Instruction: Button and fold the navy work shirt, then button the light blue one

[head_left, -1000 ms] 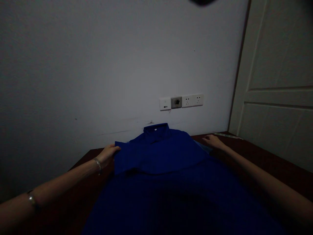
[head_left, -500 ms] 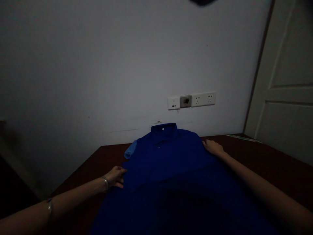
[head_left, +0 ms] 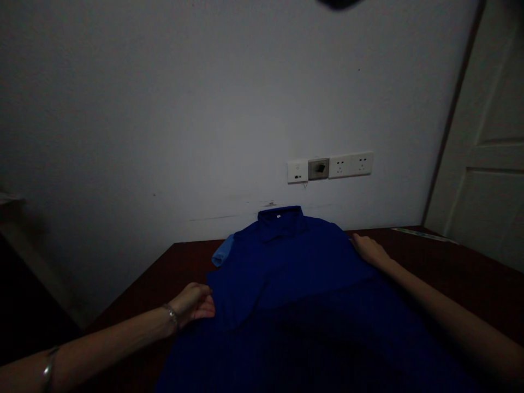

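Observation:
A dark blue collared shirt [head_left: 303, 256] lies spread on a dark red-brown table, its collar [head_left: 282, 218] towards the wall. A lighter blue sleeve end [head_left: 223, 251] sticks out at its upper left. My left hand [head_left: 194, 303], with a bracelet at the wrist, pinches the shirt's left edge between thumb and fingers. On the far side my right hand [head_left: 371, 251] rests at the shirt's right edge below the shoulder, fingers closed on the cloth. The shirt's lower part lies in deep shadow.
The table [head_left: 180, 265] runs up to a pale wall [head_left: 184, 109]. Sockets and switches [head_left: 350, 165] sit on the wall above the collar. A flat patterned strip [head_left: 423, 235] lies at the table's back right, near a pale panelled door [head_left: 487, 191].
My left hand has turned and moved slightly, and the cloth beside it shows a new fold. The right hand stays at the shirt's edge. The whole view has shifted a little.

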`<action>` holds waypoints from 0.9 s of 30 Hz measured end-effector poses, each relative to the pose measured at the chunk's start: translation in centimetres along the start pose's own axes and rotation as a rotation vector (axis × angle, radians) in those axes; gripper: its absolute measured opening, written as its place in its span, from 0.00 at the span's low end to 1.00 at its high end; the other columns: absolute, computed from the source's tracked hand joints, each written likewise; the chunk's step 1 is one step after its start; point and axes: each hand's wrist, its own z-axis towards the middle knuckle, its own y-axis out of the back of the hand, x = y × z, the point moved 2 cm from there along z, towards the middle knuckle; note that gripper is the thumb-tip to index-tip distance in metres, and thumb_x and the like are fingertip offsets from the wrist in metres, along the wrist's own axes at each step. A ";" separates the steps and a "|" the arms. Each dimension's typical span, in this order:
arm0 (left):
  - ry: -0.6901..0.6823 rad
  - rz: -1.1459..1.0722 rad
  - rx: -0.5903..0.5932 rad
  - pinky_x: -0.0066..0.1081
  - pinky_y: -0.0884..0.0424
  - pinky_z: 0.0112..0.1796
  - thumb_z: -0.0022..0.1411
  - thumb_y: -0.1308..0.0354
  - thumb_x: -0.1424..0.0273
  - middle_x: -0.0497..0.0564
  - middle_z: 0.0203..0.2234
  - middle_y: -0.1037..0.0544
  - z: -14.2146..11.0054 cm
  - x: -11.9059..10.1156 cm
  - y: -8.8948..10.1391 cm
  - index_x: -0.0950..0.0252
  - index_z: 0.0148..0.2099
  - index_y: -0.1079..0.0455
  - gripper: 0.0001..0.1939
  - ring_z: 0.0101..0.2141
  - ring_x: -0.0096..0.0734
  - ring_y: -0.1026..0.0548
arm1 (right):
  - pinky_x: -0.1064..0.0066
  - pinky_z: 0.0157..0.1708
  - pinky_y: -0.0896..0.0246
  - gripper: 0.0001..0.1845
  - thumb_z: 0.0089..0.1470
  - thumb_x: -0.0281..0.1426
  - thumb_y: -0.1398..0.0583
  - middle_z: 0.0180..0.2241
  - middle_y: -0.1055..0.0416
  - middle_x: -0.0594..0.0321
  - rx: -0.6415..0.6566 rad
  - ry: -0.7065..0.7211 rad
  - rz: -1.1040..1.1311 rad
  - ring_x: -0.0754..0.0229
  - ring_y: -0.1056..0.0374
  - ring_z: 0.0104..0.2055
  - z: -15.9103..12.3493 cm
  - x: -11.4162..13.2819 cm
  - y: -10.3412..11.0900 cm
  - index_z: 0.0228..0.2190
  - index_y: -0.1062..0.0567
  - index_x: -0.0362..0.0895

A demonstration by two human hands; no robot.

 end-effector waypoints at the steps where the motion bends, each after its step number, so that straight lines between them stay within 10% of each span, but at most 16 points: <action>1: -0.003 -0.024 0.003 0.26 0.29 0.23 0.48 0.44 0.72 0.52 0.17 0.28 -0.5 0.1 -0.2 0.69 0.23 0.36 0.06 0.18 0.26 0.29 | 0.61 0.34 0.41 0.20 0.60 0.35 0.58 0.38 0.30 0.41 -0.011 0.003 -0.014 0.45 0.31 0.41 -0.1 0.1 0.2 0.39 0.33 0.37; 15: 0.045 -0.107 0.043 0.24 0.30 0.21 0.52 0.49 0.67 0.51 0.17 0.28 -0.4 0.9 -0.1 0.69 0.26 0.37 0.09 0.17 0.25 0.30 | 0.67 0.37 0.40 0.17 0.56 0.34 0.51 0.38 0.27 0.47 0.007 0.207 0.128 0.50 0.31 0.42 2.9 -2.4 -1.4 0.35 0.25 0.39; 27: 0.126 0.050 0.076 0.33 0.28 0.25 0.43 0.41 0.51 0.53 0.21 0.26 0.6 4.0 0.0 0.67 0.33 0.39 0.24 0.24 0.36 0.25 | 0.63 0.36 0.40 0.22 0.58 0.38 0.56 0.37 0.28 0.45 0.019 0.099 0.031 0.48 0.31 0.41 1.2 -2.0 -1.1 0.36 0.27 0.38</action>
